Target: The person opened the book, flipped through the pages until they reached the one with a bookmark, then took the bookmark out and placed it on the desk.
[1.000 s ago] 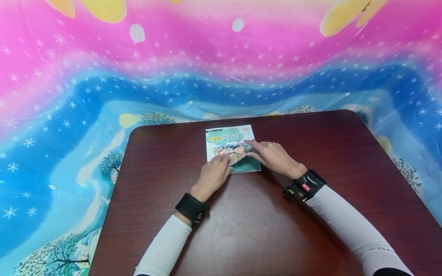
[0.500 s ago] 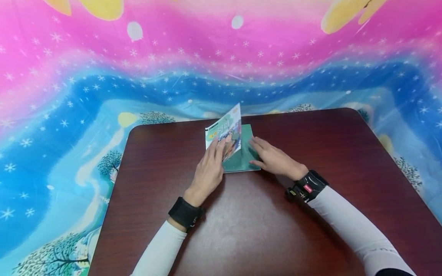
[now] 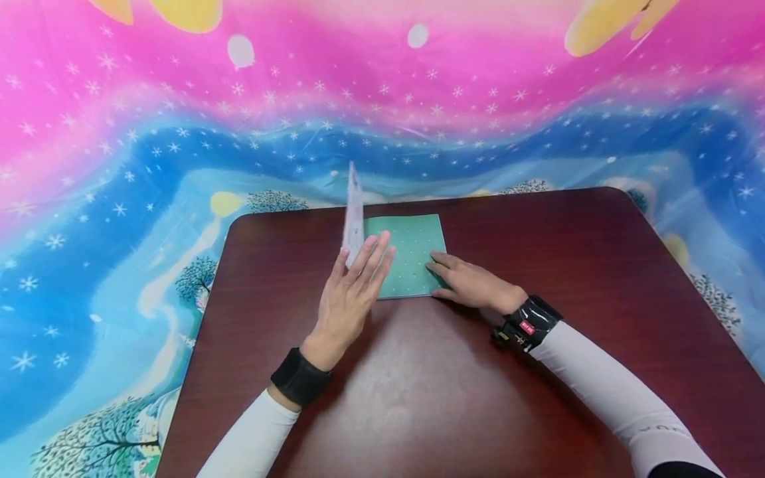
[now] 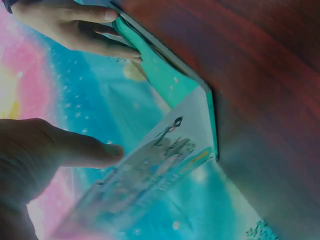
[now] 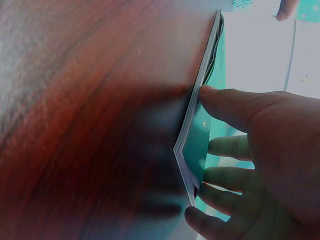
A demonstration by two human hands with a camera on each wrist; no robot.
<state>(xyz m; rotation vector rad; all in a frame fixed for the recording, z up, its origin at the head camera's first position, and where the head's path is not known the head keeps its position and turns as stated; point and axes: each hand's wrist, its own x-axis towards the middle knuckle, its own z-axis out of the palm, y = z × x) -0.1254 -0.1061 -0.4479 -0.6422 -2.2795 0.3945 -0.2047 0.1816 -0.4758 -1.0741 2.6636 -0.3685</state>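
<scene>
A thin book lies opened on the table, its green dotted page (image 3: 409,265) facing up. Its illustrated cover (image 3: 354,219) stands nearly upright along the left side; the same cover (image 4: 155,170) slants across the left wrist view. My left hand (image 3: 349,299) has its fingers spread and straight beside the cover, over the page's left part; whether it touches the cover I cannot tell. My right hand (image 3: 472,282) rests on the page's lower right edge with extended fingers. In the right wrist view, the right thumb (image 5: 230,102) touches the book's edge (image 5: 192,115).
The book lies toward the back of a dark reddish-brown table (image 3: 538,252) with rounded corners. Behind and beside it hangs a pink and blue printed cloth (image 3: 382,99). Black straps (image 3: 301,377) circle both wrists over white sleeves.
The cover has swung up and left from nearly flat to nearly upright, baring the green page. My left hand has shifted left and its fingers have straightened. The right hand has let go of the cover.
</scene>
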